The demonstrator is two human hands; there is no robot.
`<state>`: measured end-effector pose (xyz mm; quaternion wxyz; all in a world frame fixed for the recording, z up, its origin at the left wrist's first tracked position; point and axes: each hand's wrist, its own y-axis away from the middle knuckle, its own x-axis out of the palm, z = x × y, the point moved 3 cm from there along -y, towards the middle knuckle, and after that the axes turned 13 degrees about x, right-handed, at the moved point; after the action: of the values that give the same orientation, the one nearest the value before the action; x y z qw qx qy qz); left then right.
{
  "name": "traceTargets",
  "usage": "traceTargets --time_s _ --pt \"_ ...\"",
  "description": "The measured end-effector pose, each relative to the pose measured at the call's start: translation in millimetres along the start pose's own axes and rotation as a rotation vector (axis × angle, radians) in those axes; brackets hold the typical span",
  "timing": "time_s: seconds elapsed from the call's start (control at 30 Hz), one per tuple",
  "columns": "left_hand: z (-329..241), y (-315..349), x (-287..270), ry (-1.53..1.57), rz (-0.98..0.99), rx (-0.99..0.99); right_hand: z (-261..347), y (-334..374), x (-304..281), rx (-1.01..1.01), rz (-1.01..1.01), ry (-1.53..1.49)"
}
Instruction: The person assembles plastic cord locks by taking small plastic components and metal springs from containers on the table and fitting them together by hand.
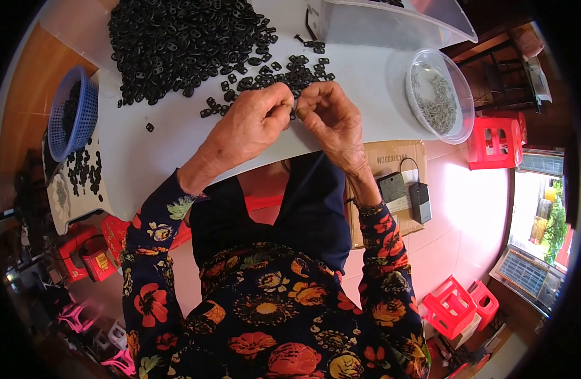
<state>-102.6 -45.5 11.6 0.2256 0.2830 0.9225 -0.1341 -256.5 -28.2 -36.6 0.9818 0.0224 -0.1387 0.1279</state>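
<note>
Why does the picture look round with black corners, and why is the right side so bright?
Head view: a fisheye lens bends straight edges, so the white table curves and the corners go black. Daylight from the window washes out the pink floor on the right; the left rim is dim. The left hand and right hand at centre are sharp; the small piece between them is hard to make out.

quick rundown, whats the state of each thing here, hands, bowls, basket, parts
left hand: fingers pinched shut on a small part
right hand: fingers curled, meeting the left at the same small part
black parts: loose, heaped on the white table
blue basket: upright, partly filled with black parts
clear bowl: upright, open, holds small metal pieces
clear bin: holds nothing visible
</note>
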Motion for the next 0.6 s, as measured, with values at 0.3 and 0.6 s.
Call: traceTargets --time_s 0.3,0.6 --pt "1.7 0.4 -0.3 0.008 -0.011 0.020 -0.4 0.3 0.4 0.000 -0.008 -0.016" --pt "1.5 0.2 2.7 -0.012 -0.001 0.003 0.9 1.1 0.8 0.003 -0.008 -0.011"
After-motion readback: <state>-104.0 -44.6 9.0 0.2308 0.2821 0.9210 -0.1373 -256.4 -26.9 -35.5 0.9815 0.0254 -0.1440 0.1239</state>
